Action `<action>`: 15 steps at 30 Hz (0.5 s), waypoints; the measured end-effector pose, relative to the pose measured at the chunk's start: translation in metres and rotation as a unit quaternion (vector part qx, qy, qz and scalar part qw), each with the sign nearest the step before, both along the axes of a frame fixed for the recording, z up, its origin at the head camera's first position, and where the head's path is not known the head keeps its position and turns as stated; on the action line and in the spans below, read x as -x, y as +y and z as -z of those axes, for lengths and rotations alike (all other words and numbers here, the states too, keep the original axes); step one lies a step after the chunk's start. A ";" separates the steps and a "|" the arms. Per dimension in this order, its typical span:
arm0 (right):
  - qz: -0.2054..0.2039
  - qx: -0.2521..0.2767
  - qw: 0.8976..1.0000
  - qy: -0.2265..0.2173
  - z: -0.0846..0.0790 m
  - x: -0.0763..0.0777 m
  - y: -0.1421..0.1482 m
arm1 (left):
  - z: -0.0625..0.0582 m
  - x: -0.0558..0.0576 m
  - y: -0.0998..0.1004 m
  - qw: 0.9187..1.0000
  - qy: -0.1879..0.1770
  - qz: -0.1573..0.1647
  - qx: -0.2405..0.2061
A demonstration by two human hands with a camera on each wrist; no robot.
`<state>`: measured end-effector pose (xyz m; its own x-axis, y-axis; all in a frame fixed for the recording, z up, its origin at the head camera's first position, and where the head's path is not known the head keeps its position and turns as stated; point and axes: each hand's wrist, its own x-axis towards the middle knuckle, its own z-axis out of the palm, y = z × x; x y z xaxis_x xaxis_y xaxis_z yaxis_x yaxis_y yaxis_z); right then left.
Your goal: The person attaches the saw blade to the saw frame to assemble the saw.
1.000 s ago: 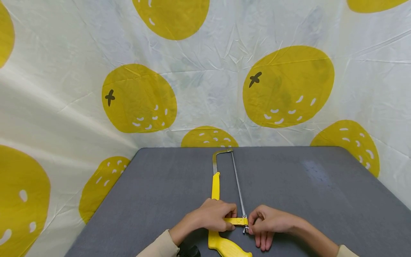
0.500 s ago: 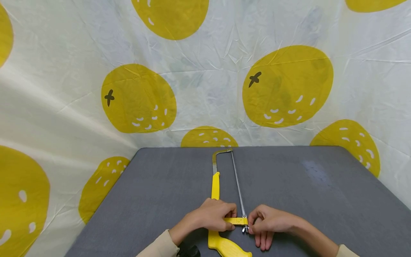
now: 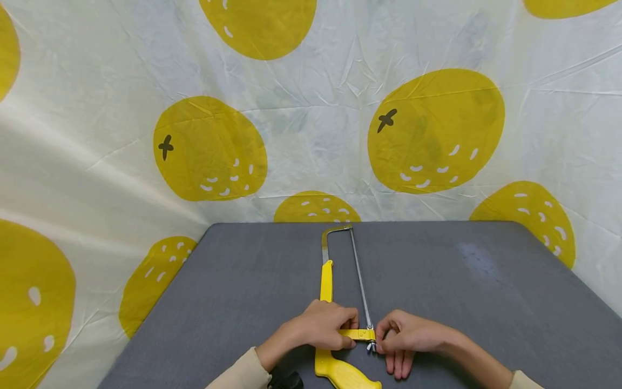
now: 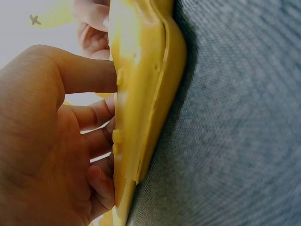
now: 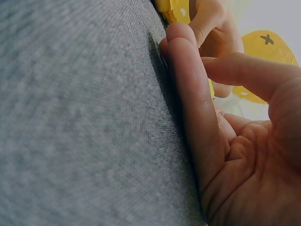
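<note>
A hacksaw with a yellow frame and handle lies flat on the grey table, its blade on the right side. My left hand grips the frame just above the handle, thumb and fingers at the yellow crosspiece. At the near end of the blade sticks out a small metal wing nut. Thumb and index finger of my right hand pinch at that wing nut, the other fingers resting on the table. The left wrist view has the yellow handle close up; the right wrist view hides the nut behind fingers.
The grey cloth-covered table stretches to the back and both sides. Behind and to the left hangs a pale sheet printed with yellow fruit. A small black object shows beneath the left wrist.
The wing nut's wings have turned slightly at my right fingertips. Both hands and the hacksaw stay in place.
</note>
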<state>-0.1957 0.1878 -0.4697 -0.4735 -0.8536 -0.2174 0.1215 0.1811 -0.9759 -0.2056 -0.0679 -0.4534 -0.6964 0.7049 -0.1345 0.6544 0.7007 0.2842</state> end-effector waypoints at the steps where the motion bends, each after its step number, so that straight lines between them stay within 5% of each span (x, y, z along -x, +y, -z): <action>1: 0.000 0.000 1.000 0.000 0.000 0.000 0.000 | 0.000 0.000 0.000 1.000 -0.001 -0.001 0.000; 15: 0.001 0.000 1.000 -0.009 0.001 0.001 0.000 | 0.000 0.000 0.000 1.000 -0.002 -0.001 -0.001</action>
